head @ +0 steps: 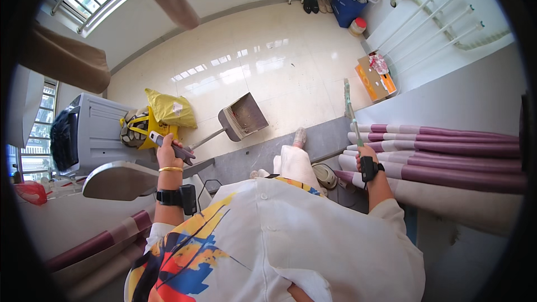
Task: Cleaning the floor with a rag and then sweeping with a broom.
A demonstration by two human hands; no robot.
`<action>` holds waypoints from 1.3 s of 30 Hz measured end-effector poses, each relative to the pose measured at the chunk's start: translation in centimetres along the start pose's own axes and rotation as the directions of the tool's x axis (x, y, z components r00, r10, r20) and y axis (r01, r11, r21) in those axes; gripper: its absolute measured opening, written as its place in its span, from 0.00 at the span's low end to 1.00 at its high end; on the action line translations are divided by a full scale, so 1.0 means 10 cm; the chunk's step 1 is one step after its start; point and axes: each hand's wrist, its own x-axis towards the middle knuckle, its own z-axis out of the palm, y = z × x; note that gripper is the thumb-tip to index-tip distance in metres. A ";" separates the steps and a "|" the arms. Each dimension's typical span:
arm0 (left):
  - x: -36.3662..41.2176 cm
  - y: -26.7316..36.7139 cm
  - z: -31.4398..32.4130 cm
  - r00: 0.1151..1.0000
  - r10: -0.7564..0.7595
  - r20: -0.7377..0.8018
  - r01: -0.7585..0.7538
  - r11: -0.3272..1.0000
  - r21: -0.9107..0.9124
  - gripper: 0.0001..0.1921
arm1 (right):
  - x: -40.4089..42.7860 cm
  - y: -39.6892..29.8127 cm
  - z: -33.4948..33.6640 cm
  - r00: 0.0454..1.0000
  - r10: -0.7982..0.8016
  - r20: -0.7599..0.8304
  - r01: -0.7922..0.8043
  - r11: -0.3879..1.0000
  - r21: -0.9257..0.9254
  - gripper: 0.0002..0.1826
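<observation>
My left hand (169, 154) is wrapped around the grey handle of a long-handled dustpan (251, 113). The pan rests on the tiled floor ahead of my feet, with bits of dirt in it and a comb of teeth along its back edge. In my right hand (366, 155) is a green and grey pole (355, 126), which looks like a broom's. Its narrow far end (347, 94) reaches the floor by the grey sill, seen edge-on, so its shape is hard to tell.
A grey stone sill (268, 142) crosses before my feet. At left stand a washing machine (100, 130) and yellow bags (172, 109). Purple and beige curtains (440, 147) hang at right, near a cardboard box (373, 77). A blue bag (347, 6) and shoes (311, 4) are farther back.
</observation>
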 end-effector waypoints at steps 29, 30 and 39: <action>1.54 -0.20 2.20 0.786 0.010 -0.618 -0.045 0.998 -0.041 0.21 | 2.02 -3.51 0.89 0.953 -0.074 0.295 0.195 0.894 -0.404 0.20; 1.58 -0.19 2.20 0.782 0.008 -0.623 -0.048 0.998 -0.048 0.21 | 2.20 -3.45 1.02 0.950 -0.122 0.286 0.241 0.872 -0.427 0.20; 1.71 -0.08 2.15 0.742 0.026 -0.670 -0.101 0.992 -0.073 0.22 | 1.30 -3.00 1.61 0.903 0.214 0.373 -0.013 0.881 -0.473 0.42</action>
